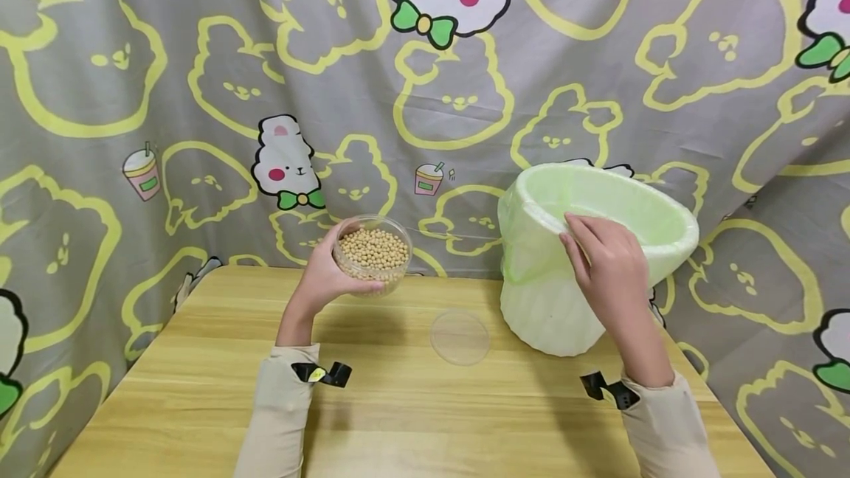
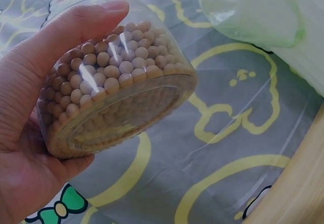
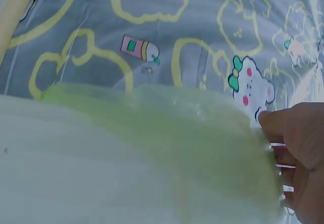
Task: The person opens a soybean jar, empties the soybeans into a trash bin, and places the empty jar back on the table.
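Observation:
My left hand (image 1: 330,271) grips a clear round tub of soybeans (image 1: 373,252) and holds it above the far edge of the wooden table (image 1: 199,389), with no lid on it. In the left wrist view the fingers (image 2: 61,37) wrap round the tub of soybeans (image 2: 116,82). My right hand (image 1: 607,260) grips the near rim of a white bin lined with a pale green bag (image 1: 591,242), which leans toward me. The right wrist view shows that hand (image 3: 296,158) on the bag-covered rim (image 3: 152,148). A clear round lid (image 1: 460,336) lies flat on the table between the hands.
A grey curtain with yellow bear outlines (image 1: 425,94) hangs close behind the table and wraps both sides. The bin stands at the table's far right corner. Bare wood stretches from the lid to the near edge.

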A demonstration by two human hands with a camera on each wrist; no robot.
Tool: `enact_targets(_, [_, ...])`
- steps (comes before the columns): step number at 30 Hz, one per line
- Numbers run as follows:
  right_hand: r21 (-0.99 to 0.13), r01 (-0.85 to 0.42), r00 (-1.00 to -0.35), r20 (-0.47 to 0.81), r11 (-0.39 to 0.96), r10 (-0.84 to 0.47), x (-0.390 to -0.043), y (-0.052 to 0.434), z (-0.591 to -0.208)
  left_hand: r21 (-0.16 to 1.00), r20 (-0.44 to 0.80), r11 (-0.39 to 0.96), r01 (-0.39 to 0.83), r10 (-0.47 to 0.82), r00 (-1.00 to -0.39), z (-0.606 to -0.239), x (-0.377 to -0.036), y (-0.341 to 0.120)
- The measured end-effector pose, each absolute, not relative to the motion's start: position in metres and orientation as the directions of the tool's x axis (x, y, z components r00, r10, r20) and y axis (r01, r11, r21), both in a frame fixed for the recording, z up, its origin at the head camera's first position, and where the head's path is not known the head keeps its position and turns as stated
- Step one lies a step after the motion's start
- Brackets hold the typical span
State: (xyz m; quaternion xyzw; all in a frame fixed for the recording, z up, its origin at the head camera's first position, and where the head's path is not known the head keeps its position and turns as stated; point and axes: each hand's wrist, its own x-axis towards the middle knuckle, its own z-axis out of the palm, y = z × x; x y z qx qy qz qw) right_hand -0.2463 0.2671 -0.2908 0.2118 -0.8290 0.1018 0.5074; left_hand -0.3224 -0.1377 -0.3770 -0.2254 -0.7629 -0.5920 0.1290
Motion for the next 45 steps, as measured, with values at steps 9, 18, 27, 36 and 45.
enact_targets(9, [0.011,-0.402,-0.414,0.890,0.915,-0.193,-0.244,0.277,-0.300,0.842,0.469,0.193,0.503,0.197,-0.861,-0.379,-0.320,-0.133])
enact_targets(18, [-0.042,-0.428,-0.373,0.918,0.903,-0.134,-0.243,0.267,-0.305,0.844,0.460,0.203,0.497,0.205,-0.864,-0.380,-0.316,-0.129])
enact_targets(27, [0.007,-0.410,-0.341,0.926,0.912,-0.160,-0.239,0.255,-0.307,0.844,0.462,0.203,0.497,0.196,-0.865,-0.375,-0.313,-0.119])
enact_targets(36, [0.057,-0.394,-0.308,0.932,0.917,-0.190,-0.244,0.251,-0.307,0.859,0.454,0.167,0.484,0.189,-0.871,-0.353,-0.316,-0.081])
enact_targets(45, [0.088,-0.390,-0.273,0.940,0.917,-0.206,-0.248,0.254,-0.307,0.855,0.449,0.213,0.474,0.154,-0.880,-0.297,-0.327,-0.046])
